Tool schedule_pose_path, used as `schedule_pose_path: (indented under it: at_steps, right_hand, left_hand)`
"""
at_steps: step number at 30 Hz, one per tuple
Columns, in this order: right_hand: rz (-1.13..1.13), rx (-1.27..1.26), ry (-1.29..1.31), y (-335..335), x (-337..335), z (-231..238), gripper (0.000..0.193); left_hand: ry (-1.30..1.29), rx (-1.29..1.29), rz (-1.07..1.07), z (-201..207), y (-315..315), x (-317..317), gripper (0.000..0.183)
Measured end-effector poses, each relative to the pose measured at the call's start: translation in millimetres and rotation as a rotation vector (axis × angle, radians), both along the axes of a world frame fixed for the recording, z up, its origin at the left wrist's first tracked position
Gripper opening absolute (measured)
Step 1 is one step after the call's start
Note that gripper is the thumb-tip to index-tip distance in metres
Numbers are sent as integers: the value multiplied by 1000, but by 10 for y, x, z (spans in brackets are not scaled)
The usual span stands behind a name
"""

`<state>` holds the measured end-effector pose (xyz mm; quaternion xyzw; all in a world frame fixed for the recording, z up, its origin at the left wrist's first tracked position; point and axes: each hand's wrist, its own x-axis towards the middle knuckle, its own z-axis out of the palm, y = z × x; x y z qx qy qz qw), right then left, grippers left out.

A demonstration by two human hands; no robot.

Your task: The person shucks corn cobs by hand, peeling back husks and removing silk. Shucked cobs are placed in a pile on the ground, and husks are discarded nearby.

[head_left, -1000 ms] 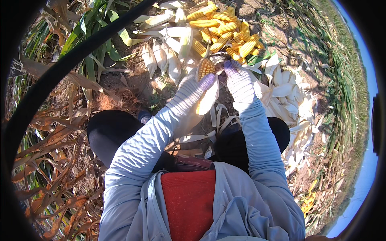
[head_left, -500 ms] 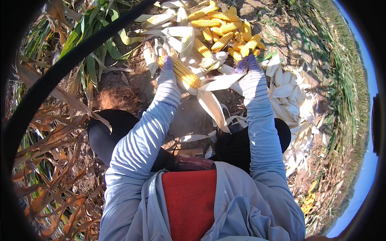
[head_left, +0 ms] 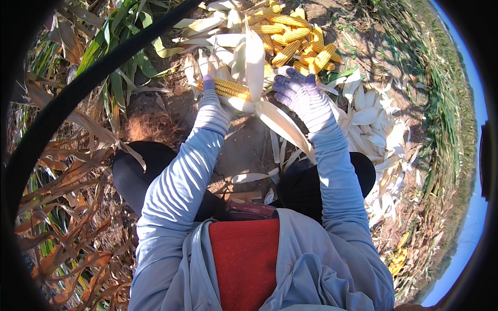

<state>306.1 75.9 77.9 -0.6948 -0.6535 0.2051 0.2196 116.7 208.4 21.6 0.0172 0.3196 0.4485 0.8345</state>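
Observation:
Both hands wear striped, purple-fingered knit gloves. My left hand (head_left: 210, 103) is closed around an ear of corn (head_left: 232, 89), its thumb on top; the yellow kernels are bare along most of its length. Pale husk leaves (head_left: 282, 127) are still attached at the ear's right end, one standing up toward the far side, another hanging down toward my right forearm. To the right of that ear, my right hand (head_left: 301, 93) has its fingers spread and holds nothing. Just beyond it lies a heap of bare yellow corn ears (head_left: 290, 36).
Unhusked ears in pale husks (head_left: 223, 41) lie beyond my left hand. A pile of stripped husks (head_left: 371, 119) spreads beside my right forearm. Dry brown leaves (head_left: 67, 176) and green stalks (head_left: 116, 67) are on the left. A dark strap (head_left: 98, 78) crosses the upper left.
My right hand has opened and moved left toward the ear. The ear in my left hand has turned nearly level, and one husk leaf now stands upright.

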Motion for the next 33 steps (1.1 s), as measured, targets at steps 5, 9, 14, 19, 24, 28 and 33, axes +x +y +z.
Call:
schedule_pose_path:
  at_steps: [5,9,14,19,24,28,33]
  right_hand:
    - [-177,-75,1526,43,-114,-137,46]
    - [-145,-64,1216,54,-158,-101,44]
    - [-166,-140,846,50,-428,99,43]
    - [-84,-229,972,7,-528,233,31]
    - [-37,-31,926,34,-510,165,28]
    - [12,39,864,18,-494,142,32]
    - [-83,-152,917,26,-547,112,34]
  left_hand:
    - [127,10,-25,67,-46,53,57]
    - [135,36,-22,126,-60,57,54]
    - [167,15,-113,192,-107,120,47]
    - [29,71,-254,258,-139,148,34]
    - [234,284,-234,358,124,78,32]
    - [206,209,-174,354,228,7,33]
    - [144,243,-74,291,199,-59,40]
